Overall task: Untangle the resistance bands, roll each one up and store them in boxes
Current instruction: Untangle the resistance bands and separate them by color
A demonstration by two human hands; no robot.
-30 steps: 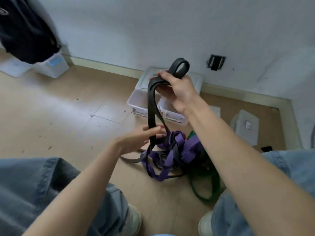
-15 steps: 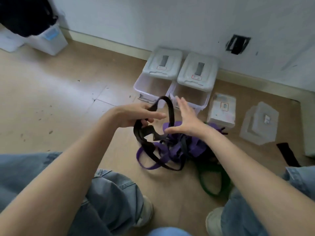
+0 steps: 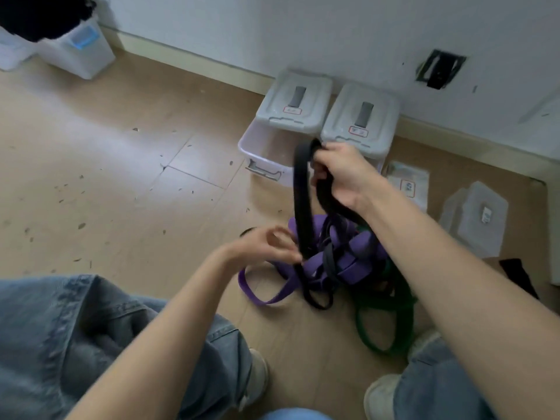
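Best done slowly: right hand [image 3: 339, 174] gripping the flat black rubber resistance band [image 3: 303, 201] high at twelve o'clock, left hand [image 3: 266, 245] pinching it low, easing it from the purple-and-green band tangle [image 3: 342, 262].

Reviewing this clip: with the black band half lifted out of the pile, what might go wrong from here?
The black band, gripped high by the right hand, still runs down into the purple band knot, so pulling may tighten the tangle or drag the green band along. The left hand is blurred at the knot; its hold looks light and could slip.
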